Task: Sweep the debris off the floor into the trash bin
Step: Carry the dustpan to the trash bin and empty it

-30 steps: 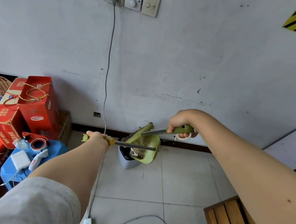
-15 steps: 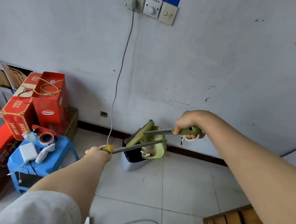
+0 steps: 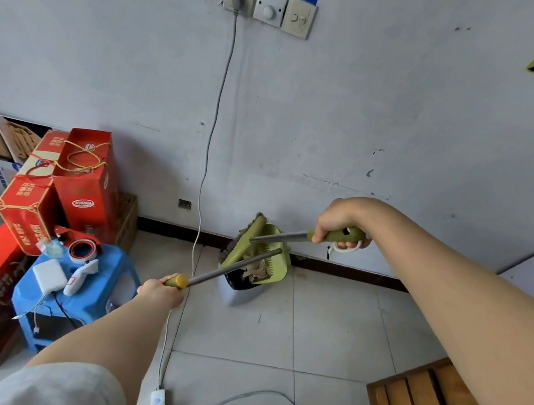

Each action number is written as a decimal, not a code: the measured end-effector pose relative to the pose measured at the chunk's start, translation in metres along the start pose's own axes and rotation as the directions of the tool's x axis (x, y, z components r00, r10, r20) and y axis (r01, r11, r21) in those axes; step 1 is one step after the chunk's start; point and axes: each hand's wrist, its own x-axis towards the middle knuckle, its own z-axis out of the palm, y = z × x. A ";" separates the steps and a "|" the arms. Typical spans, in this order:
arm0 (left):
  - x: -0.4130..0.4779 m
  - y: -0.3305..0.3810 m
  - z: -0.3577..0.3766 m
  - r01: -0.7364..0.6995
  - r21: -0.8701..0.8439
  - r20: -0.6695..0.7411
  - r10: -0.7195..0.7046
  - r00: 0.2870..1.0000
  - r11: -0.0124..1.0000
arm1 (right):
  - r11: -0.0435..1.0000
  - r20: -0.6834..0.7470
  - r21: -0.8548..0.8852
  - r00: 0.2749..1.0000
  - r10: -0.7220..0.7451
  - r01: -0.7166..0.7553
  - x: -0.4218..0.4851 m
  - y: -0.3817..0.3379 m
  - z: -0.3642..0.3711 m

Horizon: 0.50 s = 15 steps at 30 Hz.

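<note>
Floor [image 3: 336,334] tiles carry the trash bin [image 3: 238,293] against the wall. Dustpan [image 3: 272,262], tilted over the bin's mouth, holds debris [image 3: 257,272]; its handle is gripped by the right hand [image 3: 338,225]. Broom [image 3: 247,234] head lies inside the pan; left hand [image 3: 160,292] grips its handle end, nearer the camera.

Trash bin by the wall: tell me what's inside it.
The trash bin shows a dark liner and pale scraps of debris at its mouth. The green dustpan tilts over the opening, so the rest of the interior is hidden.
</note>
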 end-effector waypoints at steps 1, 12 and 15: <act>0.000 0.001 -0.003 0.009 0.008 0.012 -0.009 1.000 1.000 | 1.000 -0.007 0.012 1.000 -0.011 0.011 0.001 0.000 0.000; -0.019 -0.001 -0.003 -0.039 0.123 0.052 0.033 0.998 0.992 | 0.995 -0.021 -0.087 0.998 -0.051 0.049 -0.007 -0.007 0.008; -0.028 -0.013 0.003 -0.112 0.138 0.034 0.109 0.993 0.984 | 0.993 -0.016 -0.105 0.999 -0.049 0.047 -0.008 -0.001 0.007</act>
